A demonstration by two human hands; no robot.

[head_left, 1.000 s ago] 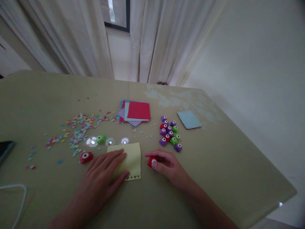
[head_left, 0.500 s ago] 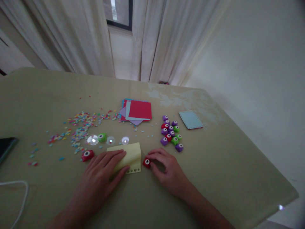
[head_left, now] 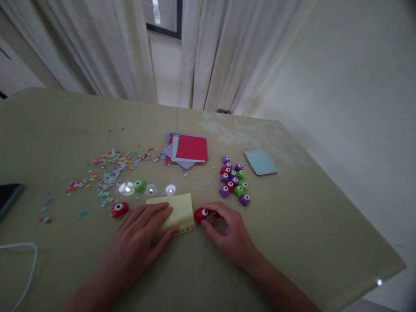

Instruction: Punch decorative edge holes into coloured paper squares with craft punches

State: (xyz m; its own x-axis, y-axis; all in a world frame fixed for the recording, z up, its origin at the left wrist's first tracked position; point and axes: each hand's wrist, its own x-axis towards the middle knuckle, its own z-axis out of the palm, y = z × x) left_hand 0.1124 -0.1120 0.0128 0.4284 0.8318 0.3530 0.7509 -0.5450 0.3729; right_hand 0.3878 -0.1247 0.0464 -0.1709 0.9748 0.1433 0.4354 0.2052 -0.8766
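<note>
Both hands are at work over the table (head_left: 292, 225), whose near edge lies out of view. The left hand (head_left: 136, 236) rests palm down, fingers spread a little and thumb set apart, on a yellow sheet (head_left: 182, 210); the row of small cutouts along the sheet's near edge shows just beyond the thumb. The right hand (head_left: 227, 234) pinches a red punch (head_left: 200, 216) between thumb and fingers, right against the sheet's right edge; whether the sheet enters it I cannot tell. The punch's white eye is turned up and toward the right hand. A second red punch (head_left: 119, 209) sits just beside the left hand's fingers, on the side toward the table's left edge. Beyond it, toward the far edge, a green punch (head_left: 139, 185) stands near scattered confetti (head_left: 112, 162). Farther off, loosely stacked paper (head_left: 191, 148) has a red sheet uppermost, with pale blue, lilac and blue ones showing under it. Purple, red and green punches (head_left: 233, 180) crowd together past the right hand, and a pale blue card (head_left: 261, 163) lies between them and the table's right edge. Toward the left edge are a dark device (head_left: 8, 197), partly cut off, and a white cable (head_left: 27, 245).
</note>
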